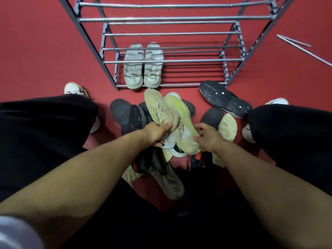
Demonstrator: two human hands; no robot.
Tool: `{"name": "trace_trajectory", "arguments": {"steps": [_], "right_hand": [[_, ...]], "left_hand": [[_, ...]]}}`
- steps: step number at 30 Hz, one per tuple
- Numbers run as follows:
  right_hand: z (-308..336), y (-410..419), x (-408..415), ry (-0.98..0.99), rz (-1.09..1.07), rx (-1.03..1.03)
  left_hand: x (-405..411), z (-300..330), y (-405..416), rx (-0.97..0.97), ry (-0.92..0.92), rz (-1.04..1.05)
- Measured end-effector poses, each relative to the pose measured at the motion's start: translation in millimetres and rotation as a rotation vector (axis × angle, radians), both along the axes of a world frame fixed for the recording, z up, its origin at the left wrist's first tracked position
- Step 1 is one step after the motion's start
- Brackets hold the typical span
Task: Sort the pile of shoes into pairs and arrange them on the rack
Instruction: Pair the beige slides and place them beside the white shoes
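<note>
My left hand (158,132) grips a cream shoe (158,108) by its heel, sole facing up. My right hand (206,137) holds a second cream shoe (181,114) with a neon-yellow sole edge, lying against the first. Both are raised above the pile of shoes (161,164) on the red floor between my knees. A pale grey pair (143,67) stands side by side on the lowest tier of the metal rack (170,34), toward its left.
Dark shoes (125,115) lie left of the held pair. A black shoe (224,97) lies sole up by the rack's right foot, a cream-soled one (227,126) below it. Loose metal rods (301,47) rest on the floor at right. My black-trousered legs flank the pile.
</note>
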State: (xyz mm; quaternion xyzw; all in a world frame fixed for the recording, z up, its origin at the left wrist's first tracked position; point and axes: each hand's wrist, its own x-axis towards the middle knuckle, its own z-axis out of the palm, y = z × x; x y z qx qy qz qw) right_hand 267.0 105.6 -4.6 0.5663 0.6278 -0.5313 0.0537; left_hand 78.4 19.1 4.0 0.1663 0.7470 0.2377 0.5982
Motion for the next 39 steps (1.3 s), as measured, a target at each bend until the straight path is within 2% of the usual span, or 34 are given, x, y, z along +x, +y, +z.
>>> {"name": "trace_trajectory", "arguments": {"steps": [4, 9, 13, 18, 22, 26, 29, 34, 39], "right_hand": [[-3, -4, -2, -0.005, 0.032, -0.005], [0, 7, 7, 0.010, -0.096, -0.083], [-3, 4, 7, 0.026, -0.015, -0.029], [-1, 1, 3, 0.011, -0.036, 0.031], [5, 13, 9, -0.023, -0.265, 0.081], [-2, 41, 9, 0.046, -0.567, 0.080], [-7, 65, -2, 0.086, -0.683, 0.106], [16, 105, -36, 0.124, -0.678, 0.094], [-6, 174, -61, 0.069, -0.598, 0.164]], "left_hand": [[-7, -3, 14, -0.031, -0.117, 0.305], [-7, -6, 21, -0.015, -0.175, 0.436], [0, -2, 28, -0.058, -0.250, 0.438], [3, -21, 30, -0.057, -0.175, 0.451], [0, -22, 29, 0.030, -0.090, 0.555], [1, -14, 31, 0.164, -0.152, 0.478], [2, -10, 48, 0.232, -0.087, 0.430], [2, -10, 94, 0.306, 0.006, 0.405], [-13, -41, 167, 0.286, 0.125, 0.395]]}}
